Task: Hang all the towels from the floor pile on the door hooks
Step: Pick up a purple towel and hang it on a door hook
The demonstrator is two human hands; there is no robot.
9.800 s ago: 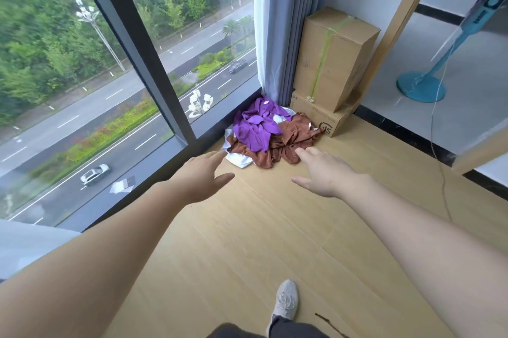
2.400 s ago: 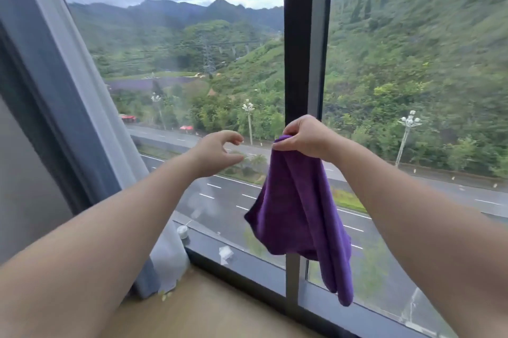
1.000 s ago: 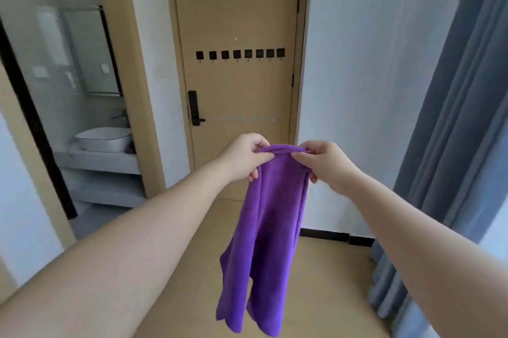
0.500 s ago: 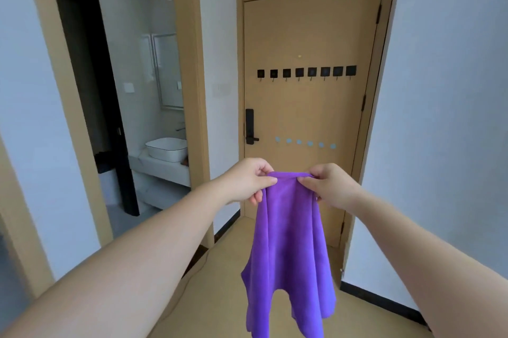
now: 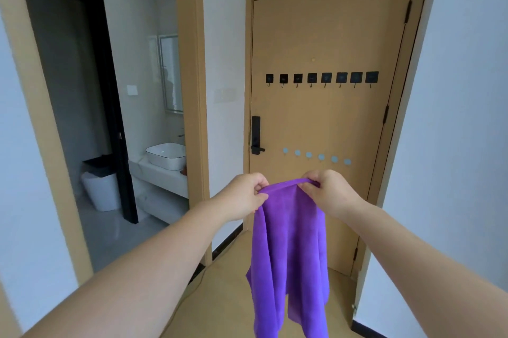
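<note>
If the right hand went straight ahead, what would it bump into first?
Probably the door, near its row of little blue dots, below the black hooks. Nothing shows between the right hand, gripping the purple towel, and the door, though how far off it stands is hard to judge.

No word, number, brand or sign clear enough to read. Only faint pale marks at the middle of the black hook plates [image 5: 321, 78] in a row across the door [image 5: 330, 29], too small and blurred to make out.
</note>
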